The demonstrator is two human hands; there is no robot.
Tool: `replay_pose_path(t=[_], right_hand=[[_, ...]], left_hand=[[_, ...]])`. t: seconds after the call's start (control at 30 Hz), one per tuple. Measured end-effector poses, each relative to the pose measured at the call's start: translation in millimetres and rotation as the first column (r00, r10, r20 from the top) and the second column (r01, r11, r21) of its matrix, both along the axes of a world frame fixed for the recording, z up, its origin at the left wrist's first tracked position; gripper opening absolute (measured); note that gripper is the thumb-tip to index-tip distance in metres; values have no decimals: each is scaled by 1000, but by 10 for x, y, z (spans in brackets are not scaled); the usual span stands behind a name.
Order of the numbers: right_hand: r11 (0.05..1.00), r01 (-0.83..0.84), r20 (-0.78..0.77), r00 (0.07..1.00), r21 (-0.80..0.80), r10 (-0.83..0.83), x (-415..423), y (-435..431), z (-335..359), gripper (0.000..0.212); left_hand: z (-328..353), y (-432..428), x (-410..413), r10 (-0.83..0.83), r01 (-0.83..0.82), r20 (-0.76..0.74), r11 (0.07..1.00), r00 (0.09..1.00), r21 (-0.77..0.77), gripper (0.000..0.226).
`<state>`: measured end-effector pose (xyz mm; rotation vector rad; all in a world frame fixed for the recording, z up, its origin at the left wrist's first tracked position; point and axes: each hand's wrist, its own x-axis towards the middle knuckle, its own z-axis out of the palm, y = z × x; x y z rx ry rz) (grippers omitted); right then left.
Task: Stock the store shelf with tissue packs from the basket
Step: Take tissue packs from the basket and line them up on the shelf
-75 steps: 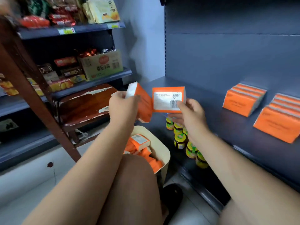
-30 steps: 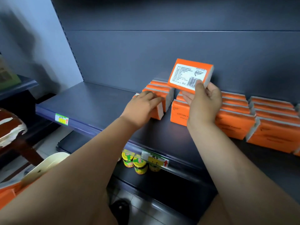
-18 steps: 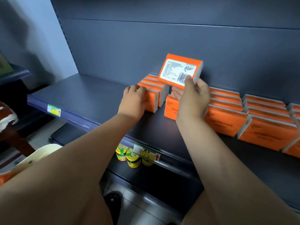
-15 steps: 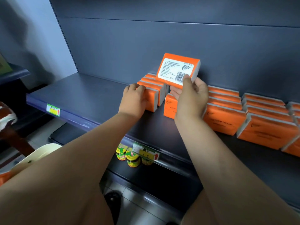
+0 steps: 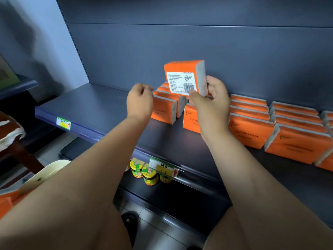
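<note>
Right hand [image 5: 210, 107] gripping raised tissue pack [image 5: 182, 78], left hand [image 5: 139, 101] hanging loose, holding nothing, stacks [image 5: 250, 127] lining right half of shelf [image 5: 90, 105], basket [image 5: 48, 170] holding orange packs [image 5: 7, 202].

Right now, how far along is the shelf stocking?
Done: several rows of packs stand on the shelf. In hand: the right hand grips one pack above the rows, while the left hand holds nothing beside the leftmost row. Left: spare packs show in the basket at lower left, and the shelf has room at its left.
</note>
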<state>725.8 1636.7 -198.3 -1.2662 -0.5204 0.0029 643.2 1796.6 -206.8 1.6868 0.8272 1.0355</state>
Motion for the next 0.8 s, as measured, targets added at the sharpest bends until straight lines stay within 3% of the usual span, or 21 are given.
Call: replay_pose_path(t=[0.1, 0.17, 0.3, 0.43, 0.53, 0.67, 0.73, 0.8], right_hand=[[997, -52, 95, 994, -60, 57, -22, -8, -6, 49], [989, -83, 207, 972, -126, 108, -44, 9, -32, 56], [979, -81, 381, 913, -188, 148, -101, 49, -86, 64], [972, -21, 413, 903, -233, 119, -160, 99, -108, 73], [977, -10, 231, 971, -211, 60, -225, 176, -85, 65], [972, -172, -170, 975, -158, 144, -281, 225, -28, 33], [964, -209, -232, 958, -162, 169, -289, 248, -46, 31], [963, -174, -183, 974, -207, 136, -299, 288, -68, 34]], left_hand=[[223, -41, -183, -209, 231, 106, 931, 972, -281, 61], [287, -20, -311, -365, 381, 115, 846, 924, -374, 77], [202, 39, -508, -451, 419, -14, 841, 892, -343, 56], [91, 76, -667, -439, 426, 54, 825, 897, -372, 32], [102, 65, -714, -408, 435, 155, 817, 900, -378, 12], [77, 81, -699, -330, 377, 186, 850, 925, -367, 20], [32, 89, -681, -306, 348, 167, 856, 937, -383, 21], [-29, 96, -651, -268, 280, 82, 896, 960, -345, 20]])
